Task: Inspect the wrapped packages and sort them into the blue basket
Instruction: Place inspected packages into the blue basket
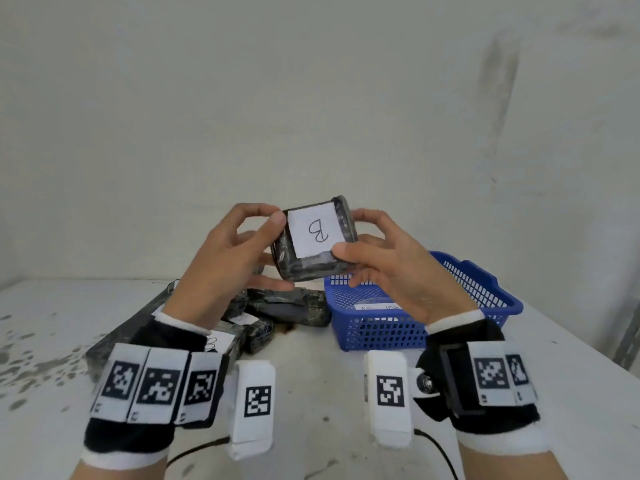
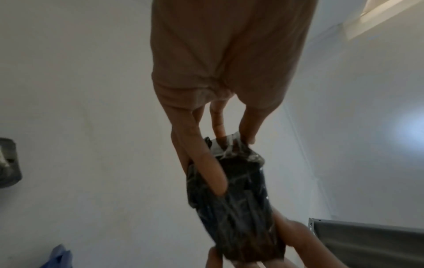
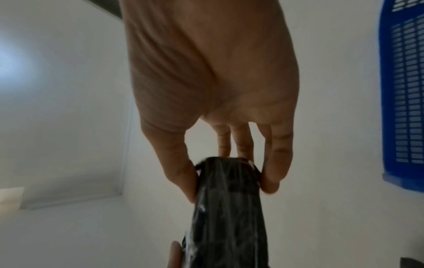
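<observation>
I held the wrapped package at frame centre, left hand and right hand both pinching its ends, label facing me, best kept steady before lowering into the blue basket lower right.

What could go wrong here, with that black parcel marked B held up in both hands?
Both the left hand and right hand pinch the slick-wrapped package only at its edges, so it might slip and fall onto the pile of packages below. The blue basket sits near the table edge; a careless drop-in could nudge it.
</observation>
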Tool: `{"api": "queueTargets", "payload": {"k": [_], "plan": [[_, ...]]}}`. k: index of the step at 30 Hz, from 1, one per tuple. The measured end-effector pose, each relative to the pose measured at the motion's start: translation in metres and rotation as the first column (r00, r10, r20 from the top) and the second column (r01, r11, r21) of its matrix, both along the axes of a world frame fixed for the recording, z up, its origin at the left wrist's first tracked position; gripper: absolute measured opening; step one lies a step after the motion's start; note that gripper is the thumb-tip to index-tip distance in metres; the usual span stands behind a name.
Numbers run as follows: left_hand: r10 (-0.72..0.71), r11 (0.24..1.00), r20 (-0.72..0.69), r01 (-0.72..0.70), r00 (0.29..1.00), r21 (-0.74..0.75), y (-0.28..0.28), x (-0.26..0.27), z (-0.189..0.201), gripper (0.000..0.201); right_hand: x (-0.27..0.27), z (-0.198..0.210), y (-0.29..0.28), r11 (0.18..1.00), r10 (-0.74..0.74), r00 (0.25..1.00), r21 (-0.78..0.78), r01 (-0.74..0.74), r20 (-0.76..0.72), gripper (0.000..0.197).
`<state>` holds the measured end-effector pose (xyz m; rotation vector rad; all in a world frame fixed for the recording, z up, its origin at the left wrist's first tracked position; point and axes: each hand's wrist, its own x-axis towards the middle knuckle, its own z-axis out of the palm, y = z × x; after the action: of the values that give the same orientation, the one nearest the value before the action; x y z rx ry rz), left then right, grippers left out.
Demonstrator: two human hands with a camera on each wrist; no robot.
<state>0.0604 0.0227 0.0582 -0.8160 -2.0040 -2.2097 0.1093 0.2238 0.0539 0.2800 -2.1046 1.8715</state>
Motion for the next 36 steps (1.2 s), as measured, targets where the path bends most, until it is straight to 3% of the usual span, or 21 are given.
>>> {"api": "queueTargets", "payload": {"k": [4, 8, 10, 13, 23, 30, 36], "plan": [[0.008, 0.99, -0.12, -0.025, 0.993, -0.137, -0.008, 0.004, 0.002, 0.04, 0.005, 0.002, -0.002, 0.991, 0.097, 0.995, 0.089, -0.097, -0.004, 0.073], [0.038, 0.979, -0.194, -0.075, 0.98, -0.188, -0.011, 0.008, 0.005, 0.045, 0.013, 0.007, -0.006, 0.989, 0.076, 0.997, 0.127, -0.075, -0.004, 0.063], [0.003, 0.96, -0.192, -0.056, 0.981, -0.273, -0.011, 0.011, 0.006, 0.057, 0.018, 0.01, -0.007, 0.989, 0.043, 0.999, 0.138, -0.045, 0.016, 0.06], [-0.029, 0.957, -0.18, -0.024, 0.983, -0.288, -0.009, 0.014, 0.006, 0.069, 0.022, 0.013, -0.009, 0.99, 0.032, 0.999, 0.138, -0.035, 0.024, 0.069], [0.009, 0.957, -0.193, -0.065, 0.981, -0.284, -0.005, 0.023, 0.009, 0.062, 0.025, 0.015, -0.012, 0.977, -0.025, 0.999, 0.211, 0.034, -0.044, 0.077], [0.051, 0.954, -0.205, -0.108, 0.977, -0.279, -0.001, 0.028, 0.01, 0.058, 0.029, 0.018, -0.016, 0.968, -0.075, 0.995, 0.237, 0.089, -0.07, 0.068], [0.047, 0.973, -0.15, -0.08, 0.988, -0.219, -0.004, 0.025, 0.011, 0.036, 0.028, 0.018, -0.017, 0.972, -0.08, 0.994, 0.215, 0.096, -0.08, 0.049]]}}
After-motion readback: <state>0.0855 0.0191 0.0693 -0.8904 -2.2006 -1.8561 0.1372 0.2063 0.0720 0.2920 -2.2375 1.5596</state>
